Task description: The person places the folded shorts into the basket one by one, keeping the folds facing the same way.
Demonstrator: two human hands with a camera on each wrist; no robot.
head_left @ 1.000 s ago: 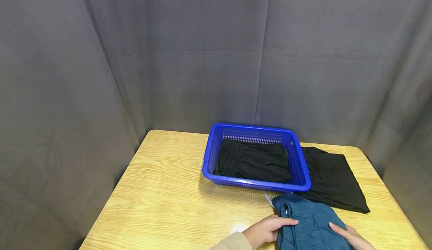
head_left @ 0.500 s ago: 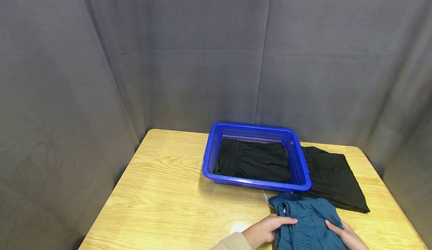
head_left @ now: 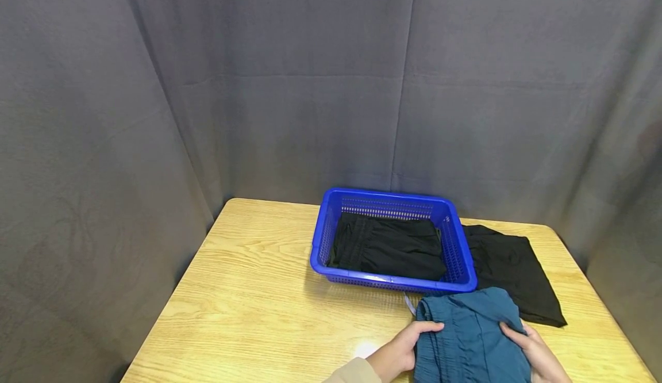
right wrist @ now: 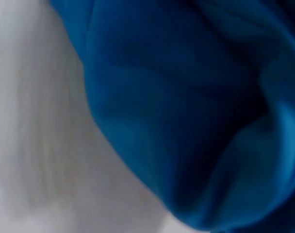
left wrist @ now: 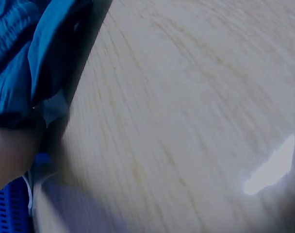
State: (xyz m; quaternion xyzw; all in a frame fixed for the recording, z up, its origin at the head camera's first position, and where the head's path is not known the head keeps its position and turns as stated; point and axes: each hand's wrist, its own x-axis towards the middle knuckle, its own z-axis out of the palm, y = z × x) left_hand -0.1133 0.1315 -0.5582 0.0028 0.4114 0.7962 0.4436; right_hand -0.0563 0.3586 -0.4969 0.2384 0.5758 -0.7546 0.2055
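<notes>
Teal pants (head_left: 476, 340) with a gathered elastic waistband are folded into a bundle at the near right of the table in the head view. My left hand (head_left: 399, 349) grips the waistband side, thumb on top and fingers underneath, out of sight. On the opposite side, my right hand (head_left: 539, 354) pinches the folded edge, its thumb lying over the cloth. The left wrist view catches the gathered waistband (left wrist: 11, 87) beside part of the left hand (left wrist: 11, 155). Blurred teal cloth (right wrist: 152, 111) fills much of the right wrist view, where no fingers show.
Just beyond the pants stands a blue plastic basket (head_left: 398, 282) with folded black clothing (head_left: 393, 248) inside. Another black garment (head_left: 517, 274) lies flat to its right, partly hidden by basket and pants. A white tag (head_left: 410, 303) sticks out near the waistband. Grey curtains (head_left: 310, 84) surround the wooden table (head_left: 248, 302).
The pants have turned slightly, and their far edge has shifted toward the basket and black garment. Both hands have moved a little away from the body with them, still holding on.
</notes>
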